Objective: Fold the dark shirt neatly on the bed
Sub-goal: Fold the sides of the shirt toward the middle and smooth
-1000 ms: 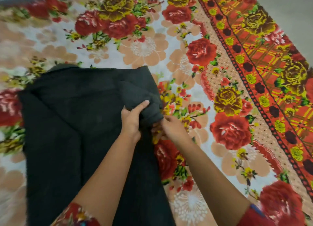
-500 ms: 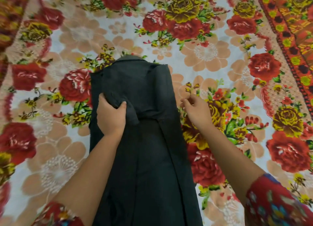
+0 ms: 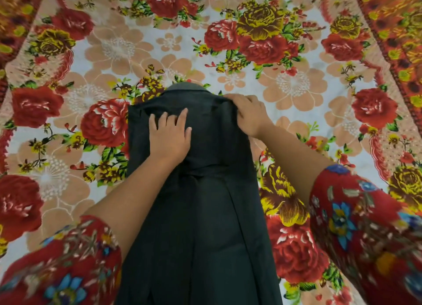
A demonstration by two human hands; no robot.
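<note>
Now left hand (image 3: 170,136) flat on dark shirt (image 3: 201,213); right hand (image 3: 249,115) seemingly gripping shoulder edge.

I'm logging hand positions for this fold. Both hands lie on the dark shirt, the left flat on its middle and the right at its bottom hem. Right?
Not quite. The head view shows the right hand at the top right corner of the dark shirt, near the collar, not the hem. The left hand does lie flat.

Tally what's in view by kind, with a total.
Dark shirt: 1
Floral bedsheet: 1
Bare hands: 2, left hand flat on the shirt, right hand at its top right corner
Red floral sleeves: 2, left sleeve, right sleeve
Total: 6
</note>
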